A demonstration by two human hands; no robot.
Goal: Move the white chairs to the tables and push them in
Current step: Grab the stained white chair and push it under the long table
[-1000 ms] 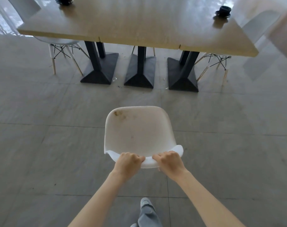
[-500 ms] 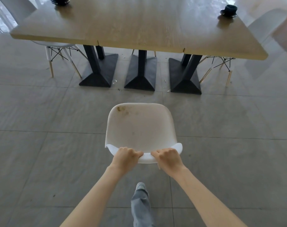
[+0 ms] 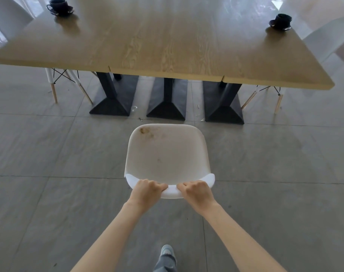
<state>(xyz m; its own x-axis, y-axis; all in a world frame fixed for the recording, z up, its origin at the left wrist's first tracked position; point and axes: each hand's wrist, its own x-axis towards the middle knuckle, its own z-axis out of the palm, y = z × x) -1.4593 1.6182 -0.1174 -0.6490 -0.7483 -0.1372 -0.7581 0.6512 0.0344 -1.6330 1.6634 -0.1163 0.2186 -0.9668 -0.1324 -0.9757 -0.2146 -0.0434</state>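
A white plastic chair (image 3: 167, 154) with a brownish stain on its seat is straight in front of me, its front edge pointing at the table. My left hand (image 3: 146, 192) and my right hand (image 3: 196, 193) both grip the top of its backrest, side by side. The chair's legs are hidden under the seat. Ahead stands a long wooden table (image 3: 167, 46) made of joined tops on black pedestal bases (image 3: 166, 107). The seat's front edge lies a short way from the bases.
Two white chairs with wooden legs are tucked in, one at the table's left end (image 3: 67, 81), one at the right end (image 3: 269, 97). A dark cup on a saucer sits at each far corner (image 3: 59, 6) (image 3: 281, 21). Grey tiled floor (image 3: 49, 173) surrounds me.
I have stepped forward with the chair, so the table and its bases now appear closer and larger. Both hands keep the same grip on the backrest.
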